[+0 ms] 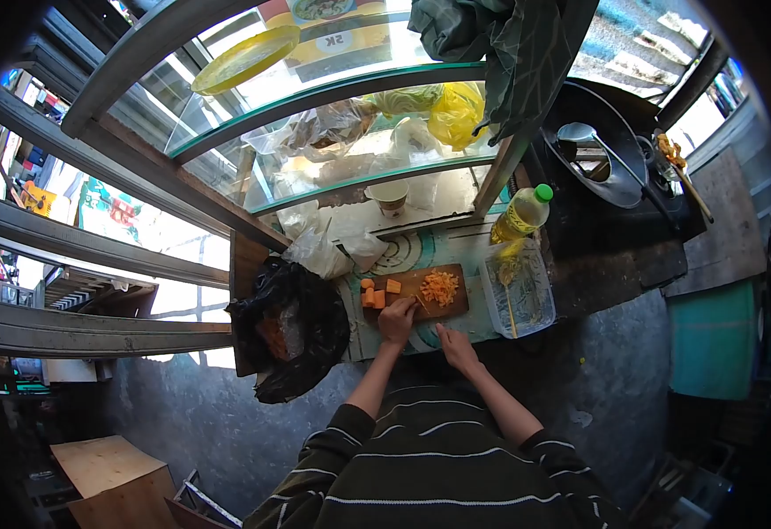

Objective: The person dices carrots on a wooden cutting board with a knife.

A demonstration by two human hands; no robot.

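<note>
A wooden cutting board (452, 310) lies on the patterned counter cloth. Diced carrot (439, 287) is heaped on its right half, and several larger carrot chunks (379, 298) sit on the left. My left hand (397, 321) rests at the board's front edge, fingers pinched at a thin carrot piece (420, 301). Just right of it, my right hand (458, 347) is closed at the counter's front edge, on what seems to be a knife; its blade is hard to make out.
A clear plastic tub (532, 304) and an oil bottle with a green cap (521, 214) stand to the right. A black plastic bag (319, 322) lies left. Behind are a glass display case (333, 198) and, far right, a wok (619, 181) with a ladle (610, 152).
</note>
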